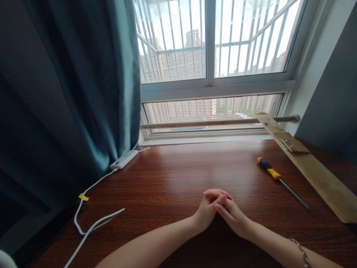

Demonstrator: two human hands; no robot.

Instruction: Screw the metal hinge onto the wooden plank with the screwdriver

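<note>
Over the dark brown wooden tabletop (178, 175), my left hand (204, 214) and my right hand (235, 217) are clasped together, fingers closed over one another. No object shows between them, though the palms are hidden. To the right of my hands lies a screwdriver (268, 168) with a black and yellow handle, its shaft pointing toward the near right. Beyond it a long wooden board (318, 167) slants along the right side. A small piece of board (298, 146) rests on it, with several screws (287, 144).
A white power bank (124, 160) sits at the left beside the blue curtain (117, 93), with a white cable (97, 219) running from it toward me. Behind the table, a horizontal rail (200, 123) crosses the barred window (178, 41); the board's far end meets this rail.
</note>
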